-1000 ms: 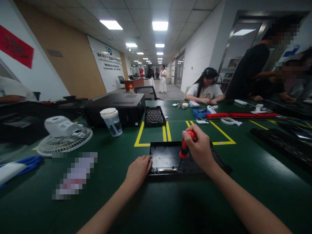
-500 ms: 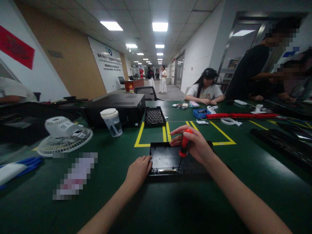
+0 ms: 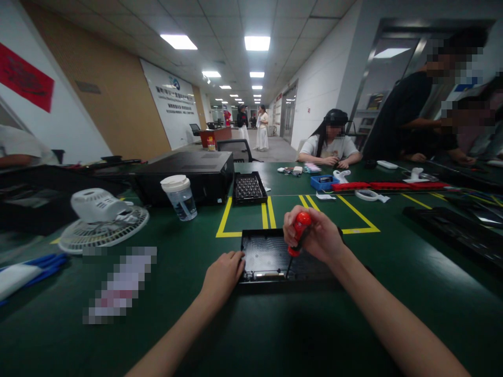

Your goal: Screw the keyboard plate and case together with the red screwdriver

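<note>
A shallow black plastic panel [image 3: 264, 252] with a raised rim lies on the green table in front of me. My left hand [image 3: 225, 270] holds its left edge, fingers curled at the rim and the fingertips partly hidden. In my right hand [image 3: 316, 235] is a red and black screwdriver [image 3: 302, 226], gripped by the handle. Its shaft slants down to the panel's near side, and the tip is beside a pale metal strip [image 3: 268, 275]. My right hand and forearm cover much of the panel's right part.
To the left are a lidded plastic cup [image 3: 179, 198], a white fan [image 3: 104, 220] and blue-white gloves [image 3: 29, 275]. Behind stand a black computer case [image 3: 184, 175] and a black tray [image 3: 250, 187]. A blue box [image 3: 324, 181] lies farther right, before a seated person [image 3: 330, 141].
The fingers of my right hand, spread half a second ago, have closed around the screwdriver handle. The screwdriver tip and my left hand stay in place.
</note>
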Tool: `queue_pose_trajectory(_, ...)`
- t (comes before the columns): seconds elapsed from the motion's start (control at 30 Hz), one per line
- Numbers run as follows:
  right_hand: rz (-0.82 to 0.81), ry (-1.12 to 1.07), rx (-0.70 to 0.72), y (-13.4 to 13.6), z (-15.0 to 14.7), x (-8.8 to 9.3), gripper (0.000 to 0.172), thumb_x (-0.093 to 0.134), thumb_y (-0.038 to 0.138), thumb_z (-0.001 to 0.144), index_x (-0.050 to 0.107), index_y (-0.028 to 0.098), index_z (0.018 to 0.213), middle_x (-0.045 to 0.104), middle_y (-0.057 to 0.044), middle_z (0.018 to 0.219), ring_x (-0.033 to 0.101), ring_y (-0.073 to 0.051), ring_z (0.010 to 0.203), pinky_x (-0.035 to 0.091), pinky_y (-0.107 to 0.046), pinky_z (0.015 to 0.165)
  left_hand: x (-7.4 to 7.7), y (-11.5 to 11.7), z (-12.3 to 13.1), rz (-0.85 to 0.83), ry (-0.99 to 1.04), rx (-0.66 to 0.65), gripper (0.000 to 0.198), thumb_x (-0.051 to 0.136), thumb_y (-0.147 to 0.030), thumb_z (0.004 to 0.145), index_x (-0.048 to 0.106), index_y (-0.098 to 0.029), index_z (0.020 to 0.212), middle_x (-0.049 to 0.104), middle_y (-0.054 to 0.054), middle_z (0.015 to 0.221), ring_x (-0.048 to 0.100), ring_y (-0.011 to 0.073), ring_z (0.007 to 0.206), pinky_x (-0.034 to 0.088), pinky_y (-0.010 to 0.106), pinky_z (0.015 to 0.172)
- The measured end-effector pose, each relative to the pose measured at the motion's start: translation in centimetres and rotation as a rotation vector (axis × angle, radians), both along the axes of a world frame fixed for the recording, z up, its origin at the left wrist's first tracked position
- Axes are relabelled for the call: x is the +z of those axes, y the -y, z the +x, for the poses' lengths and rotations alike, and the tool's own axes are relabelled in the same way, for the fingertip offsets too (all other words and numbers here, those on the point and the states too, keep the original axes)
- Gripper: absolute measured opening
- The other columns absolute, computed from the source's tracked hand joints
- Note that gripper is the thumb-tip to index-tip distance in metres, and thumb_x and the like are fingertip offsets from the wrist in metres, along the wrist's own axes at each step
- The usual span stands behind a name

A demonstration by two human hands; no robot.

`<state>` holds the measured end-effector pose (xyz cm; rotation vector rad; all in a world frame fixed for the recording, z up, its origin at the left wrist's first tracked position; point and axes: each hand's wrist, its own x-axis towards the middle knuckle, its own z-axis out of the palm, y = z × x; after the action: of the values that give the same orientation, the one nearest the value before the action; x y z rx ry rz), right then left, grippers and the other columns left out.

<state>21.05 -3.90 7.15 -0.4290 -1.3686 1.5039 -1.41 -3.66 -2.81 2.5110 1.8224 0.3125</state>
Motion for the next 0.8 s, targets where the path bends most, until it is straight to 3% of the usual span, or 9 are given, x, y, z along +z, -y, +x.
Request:
queue_pose_trajectory(0.2,-0.01,0.033,0.046,0.13,0.16,0.29,0.028,0.035,0.04,0.082,0.051,0.018,0.083,0.049,-0.001,0.066,0.047,-0.014,0.054,0.039,-0.028,0.053,0.11,-0.01,0.03,-0.013,-0.012,0.011,0.031,0.033,-0.032,0.089,0.054,-0.023,0.11,0.061,0.005,0.104,0.056,0.0162,0.093,0.045,0.026,0.075)
queue_pose_trajectory(0.4,0.024,0.03,0.086,-0.03,0.41,0.07,0.028,0.035,0.039,0.083,0.051,0.017,0.079,0.05,-0.002,0.069,0.049,-0.015,0.057,0.04,-0.029,0.056,0.0,-0.05,0.0,-0.008,0.0,0.004,0.032,0.032,-0.033,0.089,0.054,-0.024,0.11,0.061,0.005,0.104,0.056,0.0168,0.093,0.046,0.027,0.074)
queue_pose_trajectory(0.8,0.021,0.045,0.051,-0.41,0.82,0.14,0.027,0.041,0.043,0.081,0.05,0.018,0.079,0.052,-0.002,0.07,0.051,-0.015,0.058,0.042,-0.03,0.056,-0.04,-0.08,0.07,-0.007,0.009,-0.001,0.031,0.033,-0.034,0.089,0.054,-0.024,0.11,0.06,0.005,0.105,0.056,0.0165,0.095,0.045,0.027,0.077)
